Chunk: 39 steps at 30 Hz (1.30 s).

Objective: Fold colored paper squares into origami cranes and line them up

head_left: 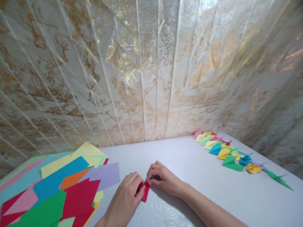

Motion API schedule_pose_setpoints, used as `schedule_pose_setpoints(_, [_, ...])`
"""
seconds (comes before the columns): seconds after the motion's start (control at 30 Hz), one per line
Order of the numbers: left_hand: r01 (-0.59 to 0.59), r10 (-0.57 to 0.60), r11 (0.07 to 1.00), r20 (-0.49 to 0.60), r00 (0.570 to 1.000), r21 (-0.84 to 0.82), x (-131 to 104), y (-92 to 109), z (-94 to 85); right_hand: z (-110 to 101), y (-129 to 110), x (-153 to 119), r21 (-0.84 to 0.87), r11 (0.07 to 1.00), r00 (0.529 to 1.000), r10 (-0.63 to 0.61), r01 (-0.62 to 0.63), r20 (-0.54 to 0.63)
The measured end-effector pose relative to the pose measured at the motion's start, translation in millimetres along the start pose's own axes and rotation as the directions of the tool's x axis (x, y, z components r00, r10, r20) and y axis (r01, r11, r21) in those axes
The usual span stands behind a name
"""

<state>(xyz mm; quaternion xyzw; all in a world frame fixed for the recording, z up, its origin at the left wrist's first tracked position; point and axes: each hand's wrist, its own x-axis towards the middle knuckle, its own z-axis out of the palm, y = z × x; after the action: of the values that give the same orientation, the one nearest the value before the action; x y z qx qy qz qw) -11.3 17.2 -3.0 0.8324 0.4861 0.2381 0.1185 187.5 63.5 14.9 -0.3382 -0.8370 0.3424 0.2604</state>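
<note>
Can't read any text here tbh, no labels, brands or numbers. The curtain (151, 94) has gold squiggles, but nothing I can make out as letters, and no readable print on the coloured sheets (81, 197) either.

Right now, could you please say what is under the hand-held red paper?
White table shows around the red paper; the left hand covers part of it, and anything directly beneath is hidden.

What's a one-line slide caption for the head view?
Left hand and right hand hold folded red paper between loose colored sheets and rows of folded shapes.
</note>
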Motion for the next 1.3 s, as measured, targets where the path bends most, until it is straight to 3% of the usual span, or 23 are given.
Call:
schedule_pose_setpoints(0.37, [0.031, -0.030, 0.999, 0.027, 0.999, -0.014, 0, 2, -3.3, 8, -5, -1, -0.086, 0.995, 0.999, 0.048, -0.050, -0.023])
schedule_pose_setpoints(0.8, [0.049, -0.049, 0.999, 0.001, 0.999, -0.007, 3, -1, -0.5, 8, -9, 0, 0.005, 0.990, 0.989, 0.139, -0.139, -0.049])
schedule_pose_setpoints(1.0, [0.061, -0.061, 0.996, 0.011, 0.998, -0.065, 4, -2, -4.7, 13, -8, 1, -0.033, 0.988, 0.988, 0.149, -0.151, -0.049])
schedule_pose_setpoints(1.17, [0.068, -0.061, 0.982, 0.047, 0.997, -0.176, 7, -2, -15.5, 23, -15, 5, -0.096, 0.969, 0.968, 0.215, -0.228, -0.127])
schedule_pose_setpoints(1.3, [0.082, -0.075, 0.972, 0.037, 0.996, -0.220, 9, -8, -13.9, 22, -19, 6, -0.093, 0.965, 0.966, 0.236, -0.245, -0.104])
